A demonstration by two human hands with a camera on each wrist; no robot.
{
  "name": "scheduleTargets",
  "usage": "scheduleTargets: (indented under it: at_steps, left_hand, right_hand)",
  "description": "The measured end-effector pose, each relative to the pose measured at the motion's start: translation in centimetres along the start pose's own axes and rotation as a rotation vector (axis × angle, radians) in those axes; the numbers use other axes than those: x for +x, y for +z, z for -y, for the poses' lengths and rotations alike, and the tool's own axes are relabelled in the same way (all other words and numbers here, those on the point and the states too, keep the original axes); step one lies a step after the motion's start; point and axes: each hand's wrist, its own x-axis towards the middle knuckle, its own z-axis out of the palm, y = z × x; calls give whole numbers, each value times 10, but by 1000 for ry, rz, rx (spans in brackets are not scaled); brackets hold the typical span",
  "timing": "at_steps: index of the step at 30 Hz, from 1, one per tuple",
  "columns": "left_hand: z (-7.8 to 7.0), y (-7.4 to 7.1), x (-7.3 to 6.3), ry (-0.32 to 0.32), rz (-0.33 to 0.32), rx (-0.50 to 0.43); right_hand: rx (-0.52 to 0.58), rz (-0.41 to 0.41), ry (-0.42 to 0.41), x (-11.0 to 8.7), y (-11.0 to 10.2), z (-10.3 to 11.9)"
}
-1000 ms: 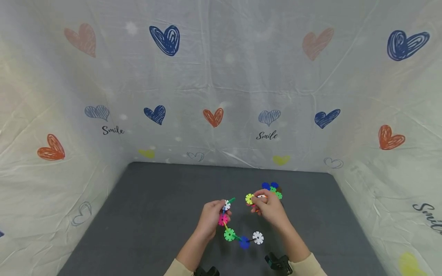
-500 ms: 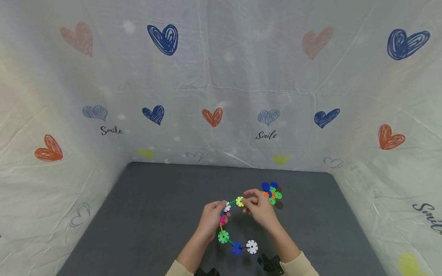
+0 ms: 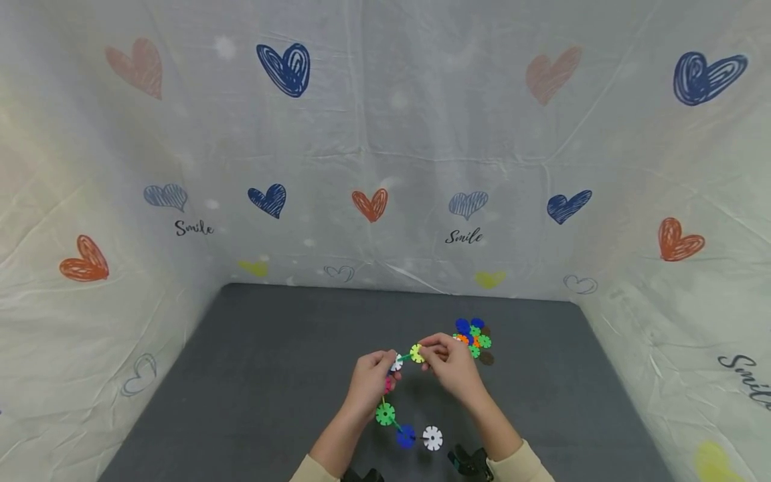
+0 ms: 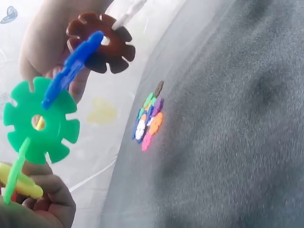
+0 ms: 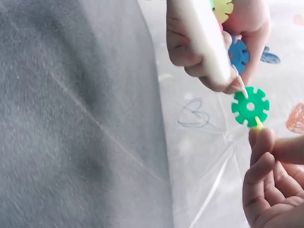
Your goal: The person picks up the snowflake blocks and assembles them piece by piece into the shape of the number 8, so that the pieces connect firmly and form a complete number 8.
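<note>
My left hand [image 3: 363, 383] pinches a chain of notched plastic snowflake discs near a white disc [image 3: 396, 362]. Below that hand the chain curves through a green disc [image 3: 385, 414] and a blue disc [image 3: 406, 437] to a white end disc [image 3: 432, 438]. Fingertips of my right hand [image 3: 456, 372] pinch a yellow disc [image 3: 416, 354], which meets a green snowflake disc [image 5: 261, 102] beyond the white one. In the left wrist view, a brown disc [image 4: 118, 47] and a blue disc [image 4: 71, 69] hang in the chain near the camera. My left fingers partly hide a pink disc [image 3: 388, 385].
A cluster of loose discs [image 3: 475, 335] in blue, green, orange and brown lies behind my right hand on the dark grey table [image 3: 289, 375]. A pale curtain [image 3: 409, 120] printed with hearts encloses the back and sides.
My right hand has moved left from near the cluster, bringing the yellow disc to the green disc at the chain's end. The chain's lower part has swung left and toward me.
</note>
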Motion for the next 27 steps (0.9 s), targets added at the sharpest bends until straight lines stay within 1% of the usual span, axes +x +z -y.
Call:
scheduleTargets:
  at_steps: [5,9,12,15,17,19,21,23,25,27]
  left_hand:
    - [2,5,1,23,-53,-7]
    - [1,8,-2,31,-80,-1]
    - [0,9,-3,33,-74,-1]
    - [-2,9,-4,38,-33,19]
    - [-3,9,-4,52,-2,70]
    - [-4,7,-6,80,15,153]
    - [-4,6,-6,114,10,241]
    - [-3,5,-6,155,-10,331]
    - [-3,5,-5,188,-16,370]
    - [-2,5,-4,213,-15,379]
  right_hand:
    - [-4,-49,-18,0,4,2]
    - [7,-82,-43,0,8,3]
    - [27,-87,-37,0,9,2]
    - [38,-71,-20,2,7,1]
    - [31,-56,-10,4,3,-1]
    - [14,-36,-10,6,0,-1]
    - [-8,-14,-8,7,-3,-1]
    - [-22,8,-8,8,-5,-1]
    - [-35,27,0,9,-5,-1]
    - [-44,48,11,9,-4,-2]
